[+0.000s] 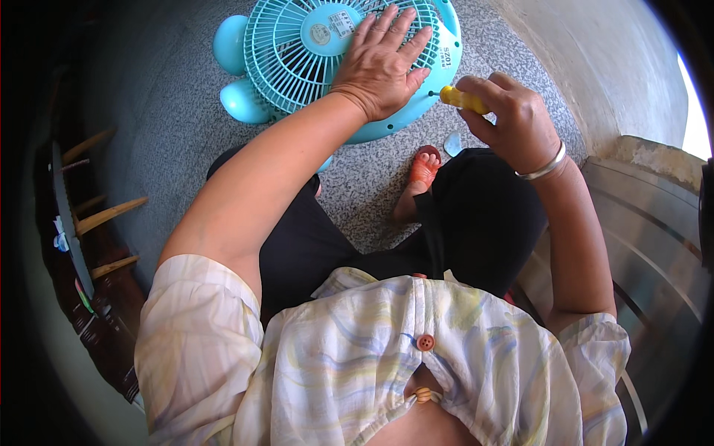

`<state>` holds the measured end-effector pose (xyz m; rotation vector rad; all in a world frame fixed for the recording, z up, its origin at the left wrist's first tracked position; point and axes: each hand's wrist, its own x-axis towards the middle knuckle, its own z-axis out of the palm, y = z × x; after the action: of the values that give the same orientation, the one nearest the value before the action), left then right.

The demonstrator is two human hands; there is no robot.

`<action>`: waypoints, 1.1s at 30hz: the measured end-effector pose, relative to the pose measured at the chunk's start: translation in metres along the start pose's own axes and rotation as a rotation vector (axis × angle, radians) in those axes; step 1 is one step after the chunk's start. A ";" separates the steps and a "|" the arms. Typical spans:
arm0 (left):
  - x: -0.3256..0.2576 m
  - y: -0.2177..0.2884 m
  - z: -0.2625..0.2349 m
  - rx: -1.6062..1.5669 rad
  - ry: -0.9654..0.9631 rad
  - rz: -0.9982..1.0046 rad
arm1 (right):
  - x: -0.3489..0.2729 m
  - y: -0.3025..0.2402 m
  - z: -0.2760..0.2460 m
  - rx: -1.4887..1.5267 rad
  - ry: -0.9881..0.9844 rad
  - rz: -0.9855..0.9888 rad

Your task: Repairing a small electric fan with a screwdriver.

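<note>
A light-blue fan (297, 74) with a round slatted grille lies on the speckled floor in front of me, grille facing up. Flat on its right side rests my left hand (383, 70), fingers spread over the slats and rim. My right hand (513, 119) is closed round a yellow-handled screwdriver (462, 99). The screwdriver points left, and its tip is at the fan's right rim, by a small dark hole. Whether the tip sits in the hole I cannot tell. Two rounded blue lobes (242, 101) stick out at the fan's left.
A small pale-blue piece (452, 143) lies on the floor near my sandalled foot (424, 169). At the left stands a dark table-like piece with wooden legs (111, 215). A pale wall (595, 67) rises at the right, above a slatted metal surface (647, 223).
</note>
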<state>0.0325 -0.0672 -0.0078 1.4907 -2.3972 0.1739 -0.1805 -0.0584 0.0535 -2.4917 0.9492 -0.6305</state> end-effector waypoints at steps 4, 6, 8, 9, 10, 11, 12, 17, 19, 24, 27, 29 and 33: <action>0.000 0.001 0.000 -0.004 0.004 0.002 | 0.004 -0.002 0.003 -0.027 -0.048 -0.025; 0.003 0.003 0.002 0.026 -0.001 0.004 | 0.009 -0.004 0.006 -0.192 -0.116 0.060; 0.002 0.002 0.003 0.025 0.001 0.009 | 0.019 -0.014 0.004 -0.267 -0.173 0.166; 0.001 0.001 0.003 0.030 0.003 0.009 | 0.023 -0.017 0.003 -0.338 -0.229 0.265; 0.002 0.001 0.004 0.047 0.002 0.007 | 0.024 -0.014 0.009 -0.373 -0.174 0.321; 0.001 0.001 0.004 0.045 0.006 0.011 | 0.024 -0.016 0.008 -0.377 -0.172 0.324; 0.000 0.001 0.004 0.045 0.000 0.002 | 0.025 -0.018 0.007 -0.381 -0.178 0.341; 0.001 0.001 0.003 0.048 0.015 0.011 | 0.019 -0.010 0.000 -0.275 -0.215 0.154; 0.001 0.001 0.002 0.050 0.013 0.013 | 0.022 -0.010 0.001 -0.281 -0.248 0.139; 0.002 0.002 0.005 0.073 0.012 0.017 | 0.030 -0.026 0.005 -0.390 -0.332 0.295; 0.003 0.000 0.000 -0.117 -0.033 0.040 | 0.031 -0.023 0.002 -0.405 -0.327 0.421; 0.005 0.004 -0.003 -0.150 -0.030 0.047 | 0.035 -0.026 -0.002 -0.362 -0.321 0.507; 0.006 0.020 -0.004 -0.006 -0.184 -0.040 | 0.042 -0.034 -0.003 -0.410 -0.451 0.553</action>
<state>0.0131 -0.0622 -0.0006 1.6140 -2.5035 0.0216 -0.1365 -0.0647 0.0847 -2.3532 1.5946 0.3175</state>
